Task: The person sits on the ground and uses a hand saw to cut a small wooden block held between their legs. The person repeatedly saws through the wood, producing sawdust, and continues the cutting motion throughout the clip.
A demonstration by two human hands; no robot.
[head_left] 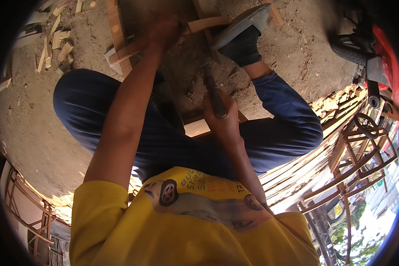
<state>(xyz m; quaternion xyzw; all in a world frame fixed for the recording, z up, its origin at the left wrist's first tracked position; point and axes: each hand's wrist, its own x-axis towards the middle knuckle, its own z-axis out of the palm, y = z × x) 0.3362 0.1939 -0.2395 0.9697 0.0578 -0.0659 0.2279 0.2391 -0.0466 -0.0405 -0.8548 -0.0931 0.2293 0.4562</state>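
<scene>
My left hand (pixel 166 34) reaches out to a wooden frame on the ground, over a thin wooden strip (pixel 208 23). Its fingers look curled, but shadow and blur hide what is in them. A wooden rail (pixel 115 26) of the frame lies left of this hand, with a short wood piece (pixel 122 55) across it under my forearm. My right hand (pixel 224 111) is closed round the dark handle of a hammer (pixel 214 91), close to my bent right leg. The hammer's head points away from me, above the dirt, and is hard to make out.
My crossed legs (pixel 190 150) frame the work area, and my shoe (pixel 244 26) lies beside the strip's right end. Wood offcuts (pixel 57 42) are scattered at the far left. Stacked wood slats (pixel 332 119), a wooden frame with a wheel (pixel 363 137) and a red sheet (pixel 388 62) are at the right.
</scene>
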